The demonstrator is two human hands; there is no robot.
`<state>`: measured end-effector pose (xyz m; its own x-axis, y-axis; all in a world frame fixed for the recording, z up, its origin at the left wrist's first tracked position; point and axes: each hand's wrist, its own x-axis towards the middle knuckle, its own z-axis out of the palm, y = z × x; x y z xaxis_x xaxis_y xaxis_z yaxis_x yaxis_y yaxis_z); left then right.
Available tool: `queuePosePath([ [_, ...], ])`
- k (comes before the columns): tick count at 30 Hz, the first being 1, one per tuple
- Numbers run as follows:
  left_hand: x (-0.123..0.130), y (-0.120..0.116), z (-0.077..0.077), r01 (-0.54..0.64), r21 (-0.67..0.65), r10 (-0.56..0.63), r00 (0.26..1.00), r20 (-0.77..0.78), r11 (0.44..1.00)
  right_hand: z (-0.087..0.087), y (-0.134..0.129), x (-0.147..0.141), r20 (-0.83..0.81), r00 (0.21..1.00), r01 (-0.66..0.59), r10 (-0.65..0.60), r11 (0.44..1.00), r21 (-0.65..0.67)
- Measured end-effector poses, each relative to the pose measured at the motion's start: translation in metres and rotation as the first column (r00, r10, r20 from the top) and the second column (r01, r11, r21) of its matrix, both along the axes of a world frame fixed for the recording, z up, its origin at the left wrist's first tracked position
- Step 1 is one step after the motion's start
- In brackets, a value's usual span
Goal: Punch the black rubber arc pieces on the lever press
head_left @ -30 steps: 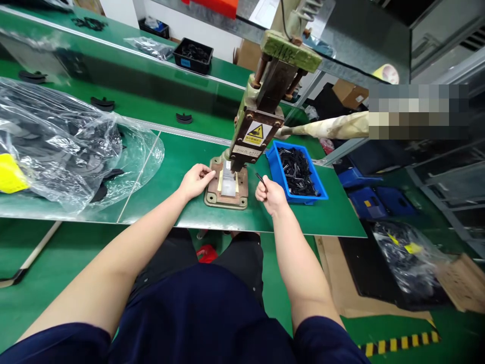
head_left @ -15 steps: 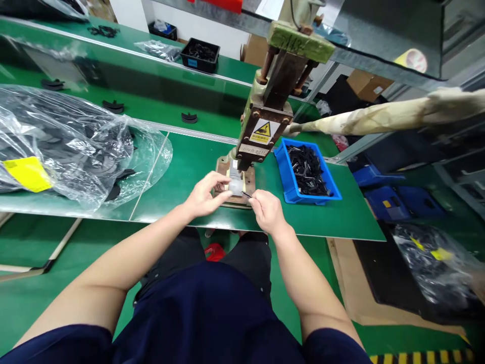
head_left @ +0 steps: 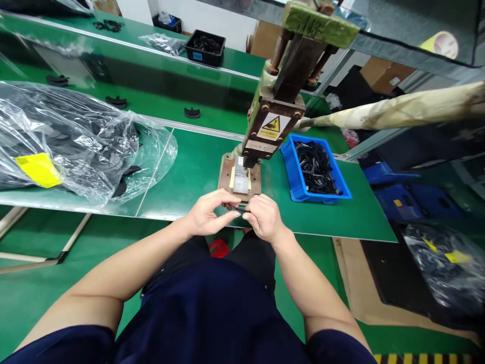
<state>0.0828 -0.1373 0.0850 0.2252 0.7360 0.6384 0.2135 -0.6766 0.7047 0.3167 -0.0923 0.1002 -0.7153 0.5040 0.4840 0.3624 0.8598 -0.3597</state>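
Observation:
My left hand (head_left: 210, 213) and my right hand (head_left: 264, 217) meet at the front edge of the bench. Between their fingertips is a small black part (head_left: 240, 209), pinched from both sides and mostly covered by the fingers. Just beyond the hands stands a hand press (head_left: 271, 126) with a yellow warning label. Its brown base plate (head_left: 226, 174) carries a pale metal fixture block (head_left: 241, 183), which neither hand touches. To the right of the press, a blue bin (head_left: 321, 197) holds many small black parts.
A clear plastic bag (head_left: 161, 156) of black curved pieces lies on the left. Several curved black pieces, including one curved piece (head_left: 192, 113), rest on the green surface behind. The wrapped press lever (head_left: 397, 108) extends right. A black bin (head_left: 204, 58) stands at the back.
Both hands have drawn back from the fixture block toward my body. My left hand has left the block and now grips the black part together with my right hand.

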Motion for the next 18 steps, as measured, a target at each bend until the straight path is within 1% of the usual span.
queuePosePath([
  [5, -0.002, -0.003, -0.003, 0.0, 0.027, 0.001, 1.0, -0.014, 1.0, -0.001, -0.001, -0.001, 0.005, 1.0, -0.019, 0.019, 1.0, 0.019],
  [9, -0.004, -0.005, -0.001, 0.012, 0.029, -0.01, 0.998, -0.064, 0.999, -0.004, -0.002, -0.004, 0.008, 1.0, -0.014, 0.014, 1.0, 0.019],
  [11, -0.007, -0.001, -0.001, 0.018, 0.005, -0.017, 0.994, -0.111, 1.0, -0.005, -0.001, -0.003, -0.001, 1.0, 0.011, -0.011, 1.0, 0.01],
  [13, -0.012, 0.011, -0.004, -0.045, -0.027, 0.04, 0.988, -0.146, 0.999, -0.001, 0.002, 0.002, -0.037, 0.997, 0.07, -0.07, 0.998, -0.001],
  [15, -0.018, 0.031, -0.011, -0.174, -0.066, 0.161, 0.972, -0.173, 0.982, 0.011, 0.01, 0.011, -0.105, 0.982, 0.156, -0.156, 0.988, -0.005],
  [16, -0.021, 0.043, -0.015, -0.237, -0.087, 0.218, 0.957, -0.19, 0.967, 0.021, 0.016, 0.017, -0.177, 0.961, 0.213, -0.21, 0.977, -0.003],
  [17, -0.024, 0.056, -0.019, -0.288, -0.106, 0.262, 0.942, -0.208, 0.952, 0.035, 0.023, 0.022, -0.275, 0.924, 0.278, -0.267, 0.961, -0.001],
  [18, -0.026, 0.069, -0.023, -0.319, -0.117, 0.287, 0.93, -0.228, 0.941, 0.051, 0.03, 0.027, -0.379, 0.869, 0.344, -0.319, 0.939, -0.001],
])
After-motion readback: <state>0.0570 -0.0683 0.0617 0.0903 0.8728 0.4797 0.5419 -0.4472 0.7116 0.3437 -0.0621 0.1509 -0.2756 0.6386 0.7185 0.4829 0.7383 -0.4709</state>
